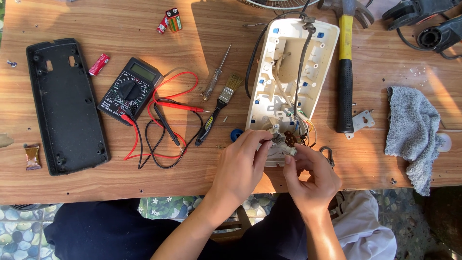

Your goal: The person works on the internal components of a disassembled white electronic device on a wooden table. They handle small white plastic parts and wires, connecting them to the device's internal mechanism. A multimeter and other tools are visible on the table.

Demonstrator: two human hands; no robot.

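A small round switch part [278,138] with wires is being pinched at the near end of the open white housing [288,72], which is lying inside-up on the wooden surface [144,178]. The left hand [240,166] is being kept closed on the part's knob end, thumb and forefinger tight around it. The right hand [310,175] is being held just beside it, its fingers [290,158] curled around a small pale piece touching the part; exactly what that piece is cannot be told.

As a judgement, the step is best done with the part being steadied by the left hand while only light force is being applied by the right, so that the thin coloured wires [308,127] are not being strained or torn from their joints. The housing is better kept flat and unmoved.

A multimeter [129,89] with red and black leads, a brush [219,108], a screwdriver [216,73] and a hammer [345,72] are lying well apart from the hands, and a grey cloth [411,130] is lying at the right.
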